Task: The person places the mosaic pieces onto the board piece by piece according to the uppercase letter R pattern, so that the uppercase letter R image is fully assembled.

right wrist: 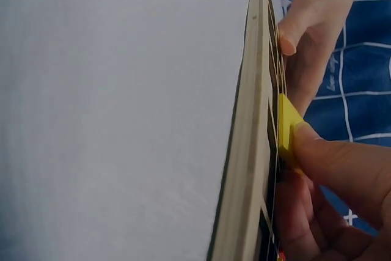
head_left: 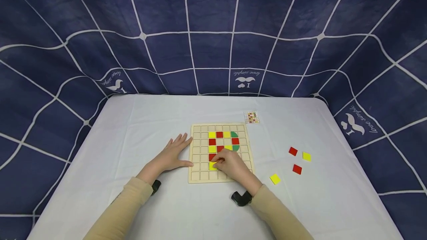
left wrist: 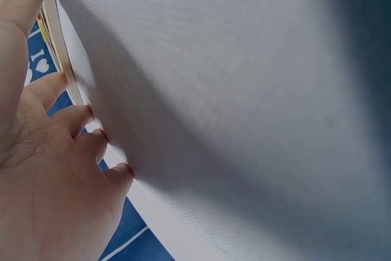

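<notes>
A wooden grid board [head_left: 198, 176] lies on the white table, with red, yellow and green tiles set in its cells. My right hand [head_left: 230, 165] rests over the board's lower middle and pinches a yellow tile [head_left: 212, 165] at a cell; the right wrist view shows the yellow tile [right wrist: 287, 128] held against the board's edge [right wrist: 247, 151] by thumb and finger. My left hand [head_left: 173, 153] lies flat on the table beside the board's left edge, fingers spread. In the left wrist view its fingers [left wrist: 85, 128] press the cloth next to the board [left wrist: 56, 35].
Loose tiles lie right of the board: two red tiles [head_left: 293, 151] [head_left: 297, 169] and two yellow tiles [head_left: 306, 156] [head_left: 275, 179]. A small pattern card [head_left: 251, 117] sits beyond the board's far right corner. A blue gridded cloth surrounds the table [head_left: 133, 121].
</notes>
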`<state>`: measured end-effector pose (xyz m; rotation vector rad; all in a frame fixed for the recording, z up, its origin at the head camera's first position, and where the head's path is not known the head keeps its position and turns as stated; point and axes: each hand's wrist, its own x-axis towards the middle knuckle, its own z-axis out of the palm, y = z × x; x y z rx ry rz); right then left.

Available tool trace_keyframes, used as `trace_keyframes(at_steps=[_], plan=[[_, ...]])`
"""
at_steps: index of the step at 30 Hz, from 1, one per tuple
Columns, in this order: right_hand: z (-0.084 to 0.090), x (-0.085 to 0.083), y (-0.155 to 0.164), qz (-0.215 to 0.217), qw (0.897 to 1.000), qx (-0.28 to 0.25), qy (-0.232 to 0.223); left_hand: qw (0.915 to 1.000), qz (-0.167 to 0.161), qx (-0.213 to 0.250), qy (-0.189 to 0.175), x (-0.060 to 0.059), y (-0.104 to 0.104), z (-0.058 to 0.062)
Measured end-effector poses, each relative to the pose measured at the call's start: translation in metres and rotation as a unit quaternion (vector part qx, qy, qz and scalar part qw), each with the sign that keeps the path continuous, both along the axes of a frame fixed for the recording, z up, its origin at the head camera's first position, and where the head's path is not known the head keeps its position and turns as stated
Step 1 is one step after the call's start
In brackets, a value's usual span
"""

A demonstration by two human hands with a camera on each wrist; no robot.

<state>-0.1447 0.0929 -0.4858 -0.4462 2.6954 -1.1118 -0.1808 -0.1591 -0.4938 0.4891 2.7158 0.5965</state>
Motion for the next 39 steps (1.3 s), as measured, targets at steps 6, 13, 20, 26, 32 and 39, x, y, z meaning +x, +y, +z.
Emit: trace_keyframes(at_steps=[6,13,20,26,32,39], plan=[[0.000,0.001,-0.004,0.000,1.000,0.017,0.012,1.0000,0.001,0.000,0.000,0.000,-0.001,0.000],[0.005,0.000,0.003,-0.004,1.000,-0.002,0.014,0.9999,-0.007,0.007,0.004,0.003,-0.001,0.004],[0.023,-0.014,0.048,-0.083,0.995,-0.056,0.015,0.9999,-0.006,0.008,0.007,0.004,-0.002,0.004],[0.032,-0.025,0.109,-0.180,0.983,-0.028,0.018,0.9999,-0.005,0.003,0.009,0.002,-0.002,0.003],[0.033,-0.023,0.165,-0.234,0.972,-0.002,0.002,0.9999,-0.006,0.001,0.009,0.002,-0.001,0.003],[0.027,-0.017,0.205,-0.275,0.960,0.024,-0.049,0.9999,-0.006,0.007,0.002,0.002,-0.001,0.003]])
